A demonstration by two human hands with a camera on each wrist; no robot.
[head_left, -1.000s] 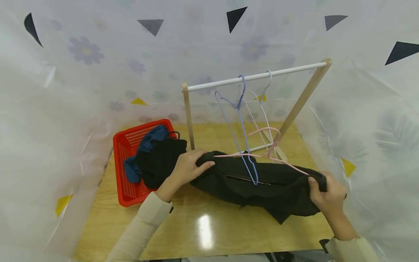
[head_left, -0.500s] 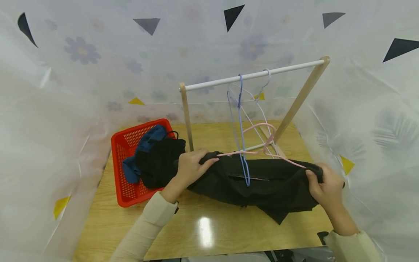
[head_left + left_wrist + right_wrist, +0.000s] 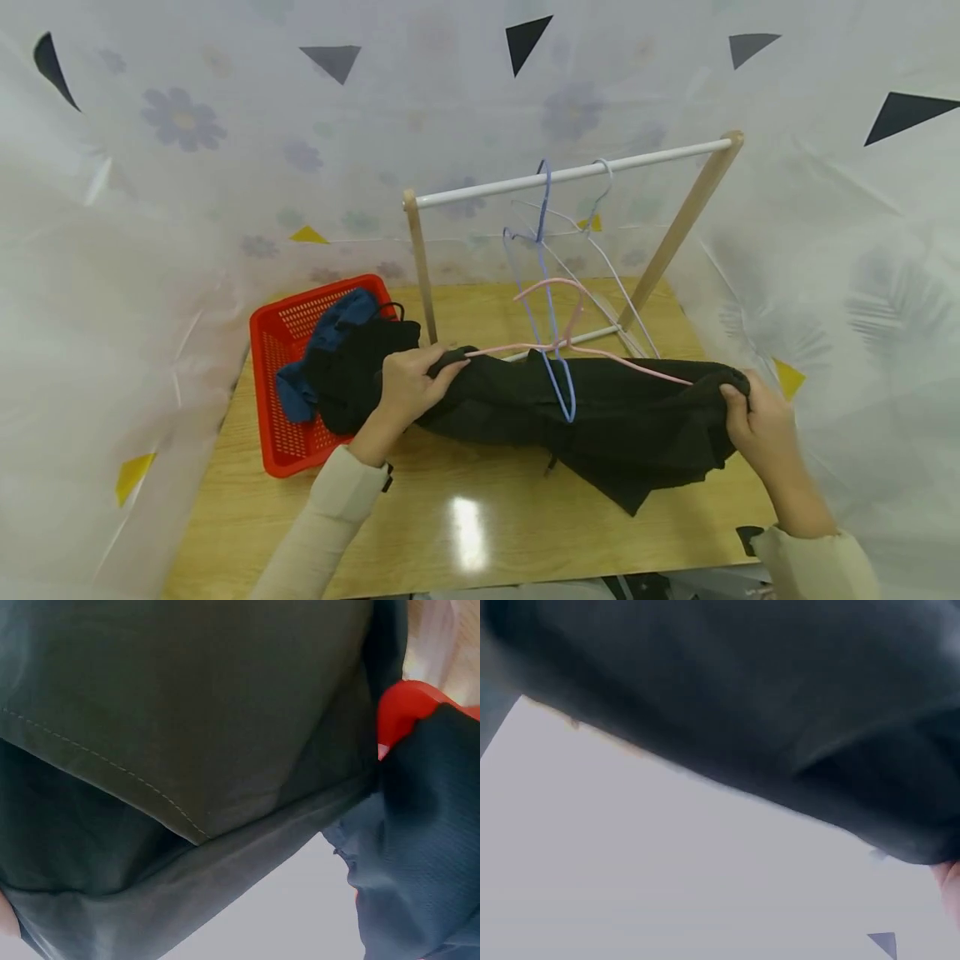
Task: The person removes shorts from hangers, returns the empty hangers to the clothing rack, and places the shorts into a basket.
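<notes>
A black garment [image 3: 480, 408] is stretched sideways above the table in the head view. My left hand [image 3: 408, 387] pinches its upper edge at the left end, and my right hand [image 3: 768, 433] grips the right end. A pink hanger [image 3: 630, 363] lies along that upper edge, its two ends hidden in the cloth near my hands and its hook pointing up, free of the rail. The blue hanger [image 3: 545, 208] hangs from the rail, its lower end in front of the garment. Both wrist views are mostly filled by dark cloth [image 3: 225, 712]; only a little of each hand shows there.
A wooden rack with a white rail [image 3: 487, 191] stands at the back of the table [image 3: 420, 533]. Farther right on the rail hangs a white hanger [image 3: 618, 283]. At the left, a red basket [image 3: 264, 392] holds blue and black clothes [image 3: 367, 358].
The pink hanger's hook has shifted left relative to the rack. My right hand has moved slightly right, and the garment's edge is spread wider. The blue and white hangers have swung a little.
</notes>
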